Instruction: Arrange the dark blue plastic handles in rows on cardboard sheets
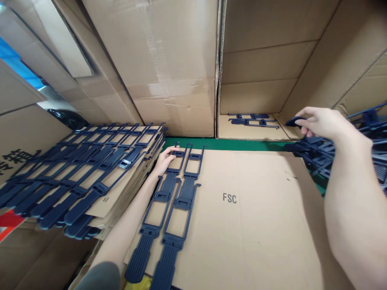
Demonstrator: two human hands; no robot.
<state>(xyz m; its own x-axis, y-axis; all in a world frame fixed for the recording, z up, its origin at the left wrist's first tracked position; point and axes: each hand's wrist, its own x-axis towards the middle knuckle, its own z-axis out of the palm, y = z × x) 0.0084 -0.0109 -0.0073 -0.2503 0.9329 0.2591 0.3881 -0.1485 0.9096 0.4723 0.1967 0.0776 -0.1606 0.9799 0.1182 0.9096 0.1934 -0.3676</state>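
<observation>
**Ribbed dark-blue brackets laid out on brown cardboard**

Near the center of the frame, the left hand [166, 160] touches the top end of a dark-blue plastic bracket [178, 154], its fingers bent over the edge; whether they pinch it is unclear. At the right, the right hand [322, 123] has thumb and fingers closed on a dark rounded piece [292, 121], above a tangled heap of dark plastic parts [322, 155].

Four brackets lie on the flat cardboard sheet [254, 209], two above and two below, in slanting columns left of the black printed letters "FSC" [229, 198]. They have open rectangular frames, thin hooked rods and, on the lower pair, long grooved tongues with rounded ends that reach the bottom of the frame.

At the left, overlapping rows of similar brackets [72, 167] cover a stack of cardboard sheets [121, 197]. At upper right, an open corrugated carton [266, 64] holds a few more brackets [254, 122] on its floor. A taped, slightly glossy carton [169, 68] stands beside it, and a strip of smooth green surface [217, 144] shows below both.
</observation>
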